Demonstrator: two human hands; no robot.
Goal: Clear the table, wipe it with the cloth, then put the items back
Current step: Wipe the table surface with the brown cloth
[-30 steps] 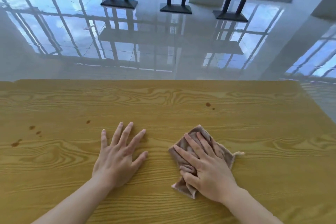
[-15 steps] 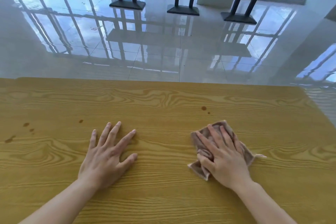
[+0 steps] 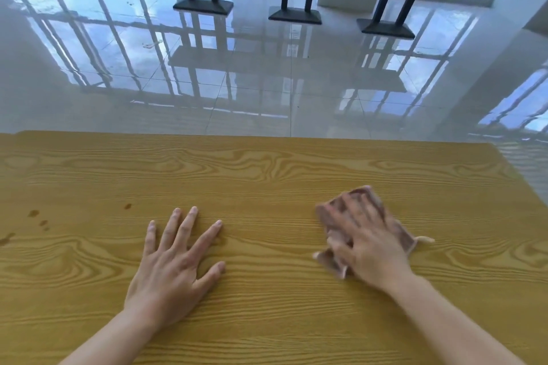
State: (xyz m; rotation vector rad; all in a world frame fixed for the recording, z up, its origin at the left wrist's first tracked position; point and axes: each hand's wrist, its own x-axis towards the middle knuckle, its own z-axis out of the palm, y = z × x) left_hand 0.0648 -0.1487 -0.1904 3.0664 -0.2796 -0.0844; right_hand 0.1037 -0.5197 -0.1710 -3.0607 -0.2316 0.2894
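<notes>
Now the right hand (image 3: 367, 243) lies flat on the small brown cloth (image 3: 398, 232), fingers spread, pressing it down on the tabletop (image 3: 267, 175); this hand looks blurry. The left hand (image 3: 175, 264) rests flat on the wood too, fingers spread, holding nothing. The cloth sits on the right side of the tabletop. The dark spots (image 3: 127, 206) are well off at 9 o'clock from the cloth, past the left hand, which is much nearer to them. I think the cloth must slide that way next, and the left hand lies in its path.
</notes>
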